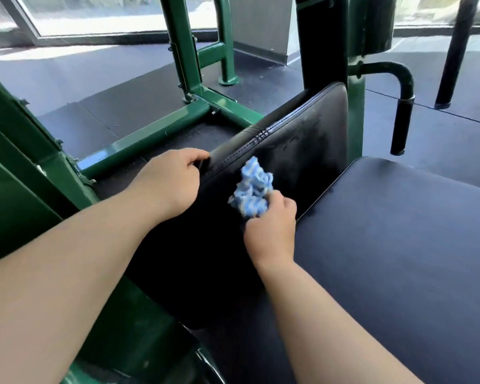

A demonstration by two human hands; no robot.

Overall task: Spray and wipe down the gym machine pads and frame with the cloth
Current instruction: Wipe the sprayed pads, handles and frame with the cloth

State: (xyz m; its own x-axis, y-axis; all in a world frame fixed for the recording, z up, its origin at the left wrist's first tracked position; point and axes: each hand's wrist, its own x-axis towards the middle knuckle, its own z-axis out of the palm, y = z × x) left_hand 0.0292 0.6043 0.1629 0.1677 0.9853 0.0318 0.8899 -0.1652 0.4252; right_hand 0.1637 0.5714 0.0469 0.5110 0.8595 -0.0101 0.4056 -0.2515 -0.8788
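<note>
Wiping the back pad [302, 139] rn, that's our read of the step. Our right hand [272, 225] has the cloth [252, 189] bunched in curled fingers. The wad pokes out at the hand's 12 o'clock and looks pressed onto the pad face, roughly mid-pad. Our left hand [172, 184] is at the cloth's 9 o'clock, fingers hooked round the pad's edge, steadying it imo. So both hands are closed on smth.

Handling-wise, the cloth is thin, soft, weighs basically nothing and takes whatever shape we squeeze it into. Balled up like this it only covers a small bit per pass, so we'd prob flatten it under the palm for the big faces.

The pad looks like smooth vinyl over foam, so it should give a little. There's a hazy patch [311, 134] at the cloth's 1 o'clock, could be wet film or dust, can't tell which. If it's wet it'll be slick, so hooking the edge w/ the left makes sense, since the flat face gives nothing to hold.

The seat [399, 245] sits at the cloth's 4 o'clock, right up against the pad's lower edge; touching or not, can't say. The green frame [150, 137] runs at 10 o'clock, neither hand on it. No spray bottle in view.
</note>
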